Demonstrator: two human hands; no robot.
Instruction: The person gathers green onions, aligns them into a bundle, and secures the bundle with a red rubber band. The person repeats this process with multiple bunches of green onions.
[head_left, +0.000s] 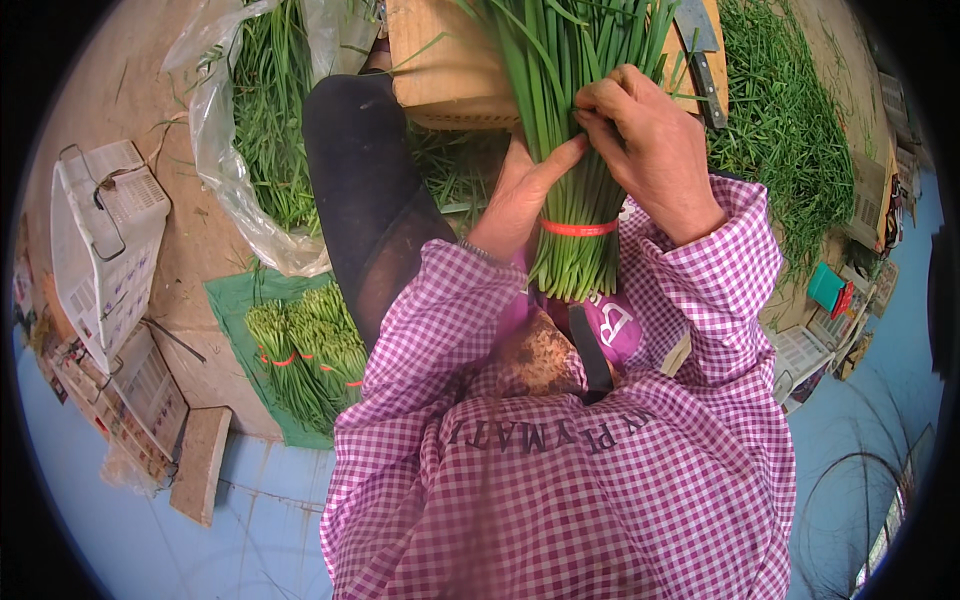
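A thick bunch of garlic chives (574, 180) stands before my chest, its cut stem ends towards me and its leaves reaching over a wooden board (450, 67). A red band (579, 227) circles the stems near the cut ends. My left hand (529, 187) wraps the bunch from the left, thumb across the front of the stems. My right hand (649, 142) is at the bunch's right side, its thumb and fingertips pinched together against the leaves; whether they hold a leaf or something else is hidden. A cleaver (701, 67) with a black handle lies on the board's right part.
Banded bunches (300, 337) lie on a green sheet (232, 300) at the left. Above them is a clear plastic bag (217, 157) of loose greens. White plastic baskets (112, 240) stand far left. Loose green leaves (787, 150) are heaped at the right.
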